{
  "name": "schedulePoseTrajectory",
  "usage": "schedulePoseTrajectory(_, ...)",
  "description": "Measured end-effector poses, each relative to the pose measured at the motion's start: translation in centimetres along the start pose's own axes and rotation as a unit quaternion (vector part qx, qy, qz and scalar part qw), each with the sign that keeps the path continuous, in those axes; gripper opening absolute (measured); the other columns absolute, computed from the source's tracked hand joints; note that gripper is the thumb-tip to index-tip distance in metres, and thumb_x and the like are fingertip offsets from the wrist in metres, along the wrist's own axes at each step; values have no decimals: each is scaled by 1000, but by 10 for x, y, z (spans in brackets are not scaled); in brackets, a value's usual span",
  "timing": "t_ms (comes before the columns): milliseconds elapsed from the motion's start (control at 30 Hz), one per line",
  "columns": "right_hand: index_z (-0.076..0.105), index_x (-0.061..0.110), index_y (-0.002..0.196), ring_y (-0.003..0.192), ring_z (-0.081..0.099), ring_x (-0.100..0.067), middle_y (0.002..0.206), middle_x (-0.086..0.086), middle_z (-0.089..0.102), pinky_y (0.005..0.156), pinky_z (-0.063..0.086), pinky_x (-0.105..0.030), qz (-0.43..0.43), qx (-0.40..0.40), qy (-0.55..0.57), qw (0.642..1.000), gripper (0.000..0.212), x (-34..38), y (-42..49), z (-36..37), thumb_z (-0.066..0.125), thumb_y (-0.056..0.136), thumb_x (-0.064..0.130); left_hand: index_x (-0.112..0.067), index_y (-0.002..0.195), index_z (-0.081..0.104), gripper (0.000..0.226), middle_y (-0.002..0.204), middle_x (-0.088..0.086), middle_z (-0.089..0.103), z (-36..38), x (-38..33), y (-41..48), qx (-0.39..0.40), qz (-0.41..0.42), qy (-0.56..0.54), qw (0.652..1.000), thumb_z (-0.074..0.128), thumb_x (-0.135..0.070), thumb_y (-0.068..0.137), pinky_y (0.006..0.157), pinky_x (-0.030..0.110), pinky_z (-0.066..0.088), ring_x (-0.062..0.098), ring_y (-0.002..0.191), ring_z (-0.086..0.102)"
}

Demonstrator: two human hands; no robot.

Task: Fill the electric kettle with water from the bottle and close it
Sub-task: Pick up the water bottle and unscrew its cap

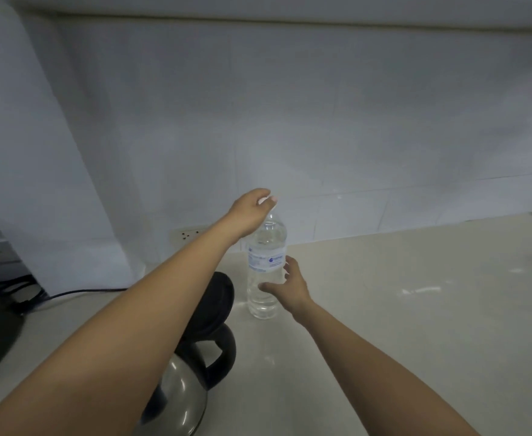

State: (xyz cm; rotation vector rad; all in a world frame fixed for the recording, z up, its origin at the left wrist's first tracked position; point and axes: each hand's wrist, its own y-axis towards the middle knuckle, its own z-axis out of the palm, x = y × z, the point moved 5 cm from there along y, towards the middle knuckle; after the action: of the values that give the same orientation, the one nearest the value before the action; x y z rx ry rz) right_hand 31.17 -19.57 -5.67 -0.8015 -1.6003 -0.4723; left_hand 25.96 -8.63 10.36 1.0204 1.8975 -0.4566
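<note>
bottle (266, 272): clear glossy plastic, paper-like label | kettle (183, 394): shiny metal body, black plastic handle and lid | desk (400, 309): smooth, pale, faintly glossy | wall (290, 121): white glazed tiles

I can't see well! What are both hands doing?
Left hand: closed over the top of the water bottle, at its cap.
Right hand: open, fingers spread beside the bottle; contact cannot be told.

The bottle (266, 269) is clear with a white, blue-printed label. The kettle (192, 372) is silver steel with black handle. The counter (415, 309) is cream.
</note>
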Motion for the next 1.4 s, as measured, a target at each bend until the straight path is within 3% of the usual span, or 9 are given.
schedulePoseTrajectory(233, 32, 26, 138, 115, 52, -19, 123, 6, 55, 94, 44, -32, 2, 60, 1, 998, 93, -7, 22, 8, 88, 64, 18, -23, 127, 53, 31, 134, -3, 52, -3, 16, 10, 94, -6, -63, 993, 43, -28, 98, 90, 26, 36, 13, 121, 44)
schedulePoseTrajectory(467, 47, 25, 127, 105, 60, -17, 113, 7, 63, 89, 51, -32, -14, -15, -5, 1000, 82, -13, 24, 9, 91, 58, 25, -21, 95, 63, 14, 105, 1, 68, -7, 16, 10, -50, 13, -32, 998, 65, -29, 84, 74, 18, 44, 13, 95, 63)
schedulePoseTrajectory(633, 50, 22, 122, 96, 62, -16, 105, 7, 63, 81, 49, -28, -43, -83, -24, 995, 72, -10, 10, 17, 88, 62, 26, -11, 78, 50, 41, 68, -2, 56, -3, 8, -2, -206, 41, 14, 978, 79, -39, 69, 57, 28, 43, 15, 63, 52)
schedulePoseTrajectory(700, 50, 19, 122, 98, 62, -19, 108, 3, 64, 83, 49, -30, -40, -121, -24, 992, 70, -11, 3, 17, 87, 64, 25, -14, 86, 52, 43, 72, -4, 56, -1, 4, -1, -149, 39, 4, 988, 79, -42, 68, 58, 24, 42, 12, 67, 53)
schedulePoseTrajectory(833, 49, 16, 125, 101, 63, -22, 112, -1, 65, 84, 48, -30, -29, -148, -28, 988, 72, -15, -8, -1, 88, 65, 24, -31, 127, 50, 46, 124, 2, 60, 14, -6, -7, 142, 7, -63, 988, 65, -36, 85, 95, 28, 41, 13, 115, 55)
schedulePoseTrajectory(933, 51, 16, 124, 95, 61, -20, 108, 0, 65, 83, 47, -28, -26, -153, -44, 987, 72, -19, -19, -23, 89, 64, 24, -26, 121, 59, 30, 130, 0, 58, 24, -17, -14, 185, 33, -47, 981, 56, -20, 92, 104, 29, 38, 11, 121, 52)
schedulePoseTrajectory(1067, 52, 15, 120, 90, 60, -18, 100, 4, 63, 81, 47, -28, -22, -166, -45, 985, 72, -23, -30, -47, 91, 60, 21, -20, 99, 64, 16, 109, 2, 68, 46, -32, -18, 81, 47, -33, 995, 67, -23, 84, 87, 25, 48, 16, 104, 62)
schedulePoseTrajectory(1233, 48, 17, 116, 93, 60, -19, 99, 6, 61, 80, 47, -28, -23, -167, -56, 984, 72, -25, -39, -55, 91, 58, 26, -12, 80, 47, 45, 69, -1, 53, 62, -42, -30, -135, 76, 22, 988, 76, -46, 70, 52, 25, 39, 13, 60, 49)
schedulePoseTrajectory(1400, 45, 20, 120, 103, 59, -22, 113, -2, 62, 85, 48, -31, -33, -158, -66, 985, 75, -25, -40, -50, 90, 60, 28, -13, 80, 42, 44, 66, -5, 47, 62, -44, -41, -259, 65, -61, 962, 68, -47, 77, 50, 22, 34, 15, 59, 45)
